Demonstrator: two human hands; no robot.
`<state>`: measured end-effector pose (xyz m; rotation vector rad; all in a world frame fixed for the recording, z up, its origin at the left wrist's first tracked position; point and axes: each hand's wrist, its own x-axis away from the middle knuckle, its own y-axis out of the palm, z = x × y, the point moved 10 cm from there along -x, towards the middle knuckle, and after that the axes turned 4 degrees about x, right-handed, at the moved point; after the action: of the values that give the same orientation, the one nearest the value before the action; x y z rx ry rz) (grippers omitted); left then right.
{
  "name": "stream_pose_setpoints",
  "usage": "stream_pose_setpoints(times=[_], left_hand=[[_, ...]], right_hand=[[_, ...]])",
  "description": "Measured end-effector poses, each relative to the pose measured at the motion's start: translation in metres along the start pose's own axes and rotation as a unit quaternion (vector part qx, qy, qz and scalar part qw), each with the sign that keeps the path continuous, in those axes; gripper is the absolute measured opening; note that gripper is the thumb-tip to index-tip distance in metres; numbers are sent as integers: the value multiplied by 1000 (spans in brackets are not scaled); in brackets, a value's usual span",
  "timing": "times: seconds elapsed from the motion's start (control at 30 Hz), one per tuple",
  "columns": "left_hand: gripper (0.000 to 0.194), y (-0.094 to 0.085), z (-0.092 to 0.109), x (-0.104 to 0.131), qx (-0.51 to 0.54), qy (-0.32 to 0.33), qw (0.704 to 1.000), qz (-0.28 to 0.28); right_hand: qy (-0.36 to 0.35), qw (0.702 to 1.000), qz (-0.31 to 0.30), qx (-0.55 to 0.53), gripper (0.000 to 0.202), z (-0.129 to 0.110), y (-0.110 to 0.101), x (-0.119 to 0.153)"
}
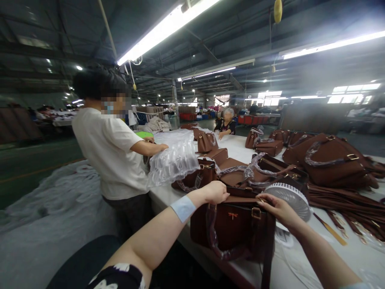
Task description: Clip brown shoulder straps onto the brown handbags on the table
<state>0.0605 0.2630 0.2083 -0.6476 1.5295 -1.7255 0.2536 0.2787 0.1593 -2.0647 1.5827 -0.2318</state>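
Observation:
A brown handbag stands upright at the table's near edge, with a small dragonfly emblem on its front. One of its handles, wrapped in clear plastic, hangs down over the front. My left hand is closed on the left part of the bag's top edge. At the top right corner, my right hand pinches the edge between thumb and fingers, close to a gold-coloured metal piece. The bag's inside is hidden from me. A long brown strap hangs at its right side.
A white fan stands right of the bag. Behind are several brown handbags and a pile of straps on the white table. At left, a co-worker touches clear inflated packing; another person sits across.

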Motion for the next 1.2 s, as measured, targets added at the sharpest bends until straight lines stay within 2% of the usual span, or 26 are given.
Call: stream_pose_setpoints(times=[0.1,0.17,0.3,0.37,0.43,0.53,0.7,0.77,0.87,1.0,1.2], left_hand=[[38,-1,2,1,7,-5,1000,-7],[42,-7,-4,4,51,-18,999,-8],[42,-34,-35,23,185,-82,978,52],[35,-41,-53,38,197,-121,970,76],[30,-41,-63,50,169,-150,971,74],[30,-32,-67,59,114,-164,978,59],[18,-16,-54,55,133,-105,986,5],[15,-15,-53,55,136,-105,985,-2],[14,-23,-65,62,137,-171,974,55],[24,-29,-82,80,152,-267,939,153],[21,-26,-103,104,262,-318,873,261]], right_hand=[[4,1000,3,-14,54,2,-1,2],[2,1000,3,-8,53,3,-2,2],[5,999,13,36,51,7,-5,-1],[6,998,17,53,50,10,-6,-2],[7,998,20,63,49,13,-7,-4],[11,996,22,81,47,16,-8,-4],[20,994,30,100,47,15,-11,-2],[22,994,32,99,48,15,-11,-2],[17,995,33,96,48,15,-11,-2],[2,993,43,113,46,13,-13,-3],[7,992,51,112,46,15,-15,-2]])
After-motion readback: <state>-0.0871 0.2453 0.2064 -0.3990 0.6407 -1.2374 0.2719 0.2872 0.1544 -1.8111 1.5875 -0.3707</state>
